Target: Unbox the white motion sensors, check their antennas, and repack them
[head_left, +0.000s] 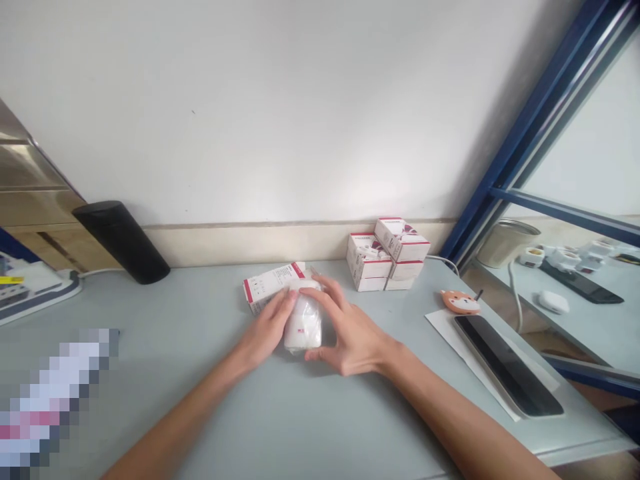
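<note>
Head view: two bare hands meet above a grey tabletop [295, 427].
Wrapped item [304, 323]: white, in clear crinkled plastic, between the fingers of both hands; its small red mark is too small to read.
Left hand [267, 333]: grasping the item's upper left side, thumb laid along it.
Right hand [353, 337]: curled around the item's right side, fingertips at the upper end, thumb at the lower right edge.
Phone [507, 363]: well right of the right fingers, dark screen up, on white paper [443, 328].
Orange animal-faced object [460, 302]: right of the right fingers, beyond the phone.
Red-and-white carton [273, 283]: just beyond the left fingertips; its fine print is illegible.
Stacked boxes [387, 257]: beyond the right fingers, red-edged, lettering blurred.
Black cylinder [123, 243]: far left of the left fingers, leaning.
</note>
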The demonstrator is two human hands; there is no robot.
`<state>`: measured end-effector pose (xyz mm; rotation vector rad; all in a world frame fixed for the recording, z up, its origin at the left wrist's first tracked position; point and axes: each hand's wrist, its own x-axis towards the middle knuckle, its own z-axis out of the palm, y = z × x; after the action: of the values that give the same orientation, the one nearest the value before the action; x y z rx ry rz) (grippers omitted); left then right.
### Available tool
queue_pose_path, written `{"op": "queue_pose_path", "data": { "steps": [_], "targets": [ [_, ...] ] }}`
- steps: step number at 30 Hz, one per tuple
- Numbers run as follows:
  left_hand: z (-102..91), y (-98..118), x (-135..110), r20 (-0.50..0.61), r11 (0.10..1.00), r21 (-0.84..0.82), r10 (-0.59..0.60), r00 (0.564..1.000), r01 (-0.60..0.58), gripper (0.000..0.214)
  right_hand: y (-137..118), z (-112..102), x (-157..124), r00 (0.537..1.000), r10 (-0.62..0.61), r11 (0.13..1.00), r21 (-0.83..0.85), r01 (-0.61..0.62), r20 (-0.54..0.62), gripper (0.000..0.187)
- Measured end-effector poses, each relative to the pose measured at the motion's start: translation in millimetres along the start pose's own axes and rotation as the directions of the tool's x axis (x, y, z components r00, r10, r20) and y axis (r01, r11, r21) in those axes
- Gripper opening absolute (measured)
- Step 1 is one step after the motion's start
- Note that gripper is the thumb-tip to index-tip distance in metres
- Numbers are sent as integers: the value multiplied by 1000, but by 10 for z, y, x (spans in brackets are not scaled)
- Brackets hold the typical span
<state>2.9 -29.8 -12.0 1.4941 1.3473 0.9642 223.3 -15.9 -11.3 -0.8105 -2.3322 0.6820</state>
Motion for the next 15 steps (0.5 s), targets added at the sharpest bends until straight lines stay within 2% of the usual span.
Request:
{"op": "queue_pose_path", "data": {
  "steps": [3,5,7,8,10,13,15],
  "targets": [
    [-118,-12,38,-99,951,264,194,976,-162,62,10,-11,1,996,-27,1000,-5,26,-83,103],
    [-236,-47,91,-145,815,524,374,916,-250,54,35,-30,5,987,-35,999,-17,33,-155,101],
    [-369,-110,154,-135,659,712,467,874,-243,51,70,-54,12,976,-8,999,-37,0,-216,97],
    [-433,-151,184,-123,604,765,475,871,-222,56,88,-64,16,970,18,999,-44,-30,-244,95],
    [-545,-241,229,-94,559,811,416,905,-172,69,124,-77,25,950,79,994,-43,-97,-301,92],
    [-641,-333,251,-47,609,783,262,964,-128,70,175,-70,43,907,152,985,-19,-173,-393,87],
    [-655,-334,246,-22,654,741,254,967,-154,68,208,-57,58,884,176,980,-10,-200,-432,83]
  ]
}}
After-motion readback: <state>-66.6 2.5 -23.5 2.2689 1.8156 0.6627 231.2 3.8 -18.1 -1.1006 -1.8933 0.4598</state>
